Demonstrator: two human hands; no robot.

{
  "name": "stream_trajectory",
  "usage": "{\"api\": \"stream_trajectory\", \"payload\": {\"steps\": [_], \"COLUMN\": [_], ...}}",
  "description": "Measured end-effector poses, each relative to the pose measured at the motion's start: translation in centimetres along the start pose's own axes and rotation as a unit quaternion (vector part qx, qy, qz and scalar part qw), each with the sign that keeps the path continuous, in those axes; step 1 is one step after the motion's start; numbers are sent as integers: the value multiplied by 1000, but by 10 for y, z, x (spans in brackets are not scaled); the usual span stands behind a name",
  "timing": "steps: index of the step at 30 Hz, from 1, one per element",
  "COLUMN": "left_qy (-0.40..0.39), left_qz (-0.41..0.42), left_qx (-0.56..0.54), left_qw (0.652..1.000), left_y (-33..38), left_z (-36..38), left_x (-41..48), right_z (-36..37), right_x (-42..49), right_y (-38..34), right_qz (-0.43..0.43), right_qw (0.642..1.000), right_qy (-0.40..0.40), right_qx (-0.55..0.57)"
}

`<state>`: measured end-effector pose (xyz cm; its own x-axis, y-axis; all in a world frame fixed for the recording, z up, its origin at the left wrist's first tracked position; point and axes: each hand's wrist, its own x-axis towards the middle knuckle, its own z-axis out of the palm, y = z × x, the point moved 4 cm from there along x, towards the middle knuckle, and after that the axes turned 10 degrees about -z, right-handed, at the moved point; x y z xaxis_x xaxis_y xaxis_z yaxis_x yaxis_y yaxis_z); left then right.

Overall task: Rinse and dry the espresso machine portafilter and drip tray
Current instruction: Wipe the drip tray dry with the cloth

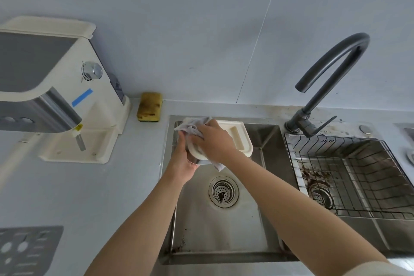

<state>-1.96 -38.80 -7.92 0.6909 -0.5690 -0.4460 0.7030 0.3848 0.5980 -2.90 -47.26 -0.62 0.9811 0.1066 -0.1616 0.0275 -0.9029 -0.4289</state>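
On my left hand [182,160] the fingers curl round the drip tray [237,139]; my right hand [212,141] fingers clutch a cloth [190,127] on it, above the sink [212,231]. A blue tape [82,97] marks the machine [98,119].

left arm: bare, stretched forward from lower left | left hand [182,161]: fingers curled round the drip tray [237,141] at its near edge — gripping from below | right arm: bare, angled in from lower right | right hand [214,140]: palm down, fingers bent over the cloth [190,129] — pressing it onto the tray
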Motion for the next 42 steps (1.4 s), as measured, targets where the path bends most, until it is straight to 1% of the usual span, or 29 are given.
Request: {"api": "stream_trajectory", "payload": {"steps": [2, 4, 11, 13, 17, 19, 21, 23, 26, 28, 30, 32, 34, 36, 39, 42], "left_qy": [-15, -35, -70, -64, -3, 2, 3, 14, 35, 31, 21, 15, 21, 41, 45, 40], "left_qz": [12, 6, -20, -28, -58, -70, -71, -67, -69, -73, -80, -87, -95, -96, -92, -84], "left_qx": [13, 21, -2, -1, -32, -37, -28, -16, -19, -7, 2, 12, 11, 0, -3, -1], "left_qw": [1000, 999, 997, 998, 998, 997, 997, 997, 997, 997, 997, 996, 995, 995, 995, 996], "left_y": [5, 8, 7, 6, 2, 2, 4, 6, 5, 1, -3, -6, -8, -8, -6, -4], "left_z": [-1, -1, -5, -6, -12, -12, -9, -8, -9, -5, 2, 9, 10, 7, 0, -2], "left_x": [1, 2, 7, 7, 12, 13, 11, 9, 6, 3, 1, -1, -2, -4, -7, -9], "right_z": [-1, -1, -4, -5, -8, -14, -24, -39, -64, -74, -74, -60, -39, -28, -24, -25], "right_x": [-7, -11, -19, -22, -27, -29, -30, -28, -24, -20, -14, -7, 0, 4, 7, 9], "right_y": [-4, -6, -2, 1, 6, 12, 21, 33, 46, 43, 31, 18, 13, 14, 18, 29], "right_qz": [1, 5, -36, -45, -56, -54, -45, -28, -13, -24, -63, -128, -172, -178, -189, -181], "right_qw": [1000, 999, 994, 993, 992, 990, 989, 993, 993, 989, 986, 981, 978, 979, 977, 973], "right_qy": [-16, -20, -39, -51, -78, -97, -98, -53, 73, 132, 155, 139, 89, 57, 38, 3], "right_qx": [12, 49, 93, 100, 84, 89, 97, 106, 91, 57, -2, -53, -79, -86, -89, -145]}}
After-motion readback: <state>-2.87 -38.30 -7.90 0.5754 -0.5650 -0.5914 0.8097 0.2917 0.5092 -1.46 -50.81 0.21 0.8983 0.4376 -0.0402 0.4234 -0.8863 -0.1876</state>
